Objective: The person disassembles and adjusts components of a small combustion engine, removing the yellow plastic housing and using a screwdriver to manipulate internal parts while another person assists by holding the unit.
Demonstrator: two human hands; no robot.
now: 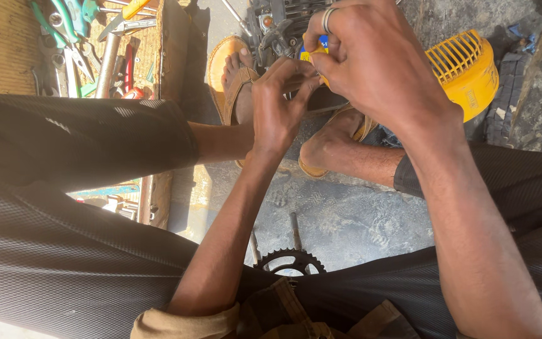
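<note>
Both hands meet over a grey metal engine [275, 25]: the right hand [371, 66] pinches a small yellow-and-blue tube [317, 51], while the left hand [277, 103] curls its fingers beside it, grip unclear. A ribbed yellow plastic cover [465, 69] lies nearby on the rough concrete floor [346, 220].

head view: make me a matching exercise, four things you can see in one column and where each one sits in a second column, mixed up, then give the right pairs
Things:
1. yellow slotted cover
2. toothed sprocket
3. pliers and other hand tools
4. ring

Places:
A. in the wooden tray at the upper left
B. on the concrete floor between the person's knees, near the bottom
C. on a finger of the right hand
D. on the ground at the upper right, beyond the right forearm

Pairs: 1-D, 2-B, 3-A, 4-C
</note>
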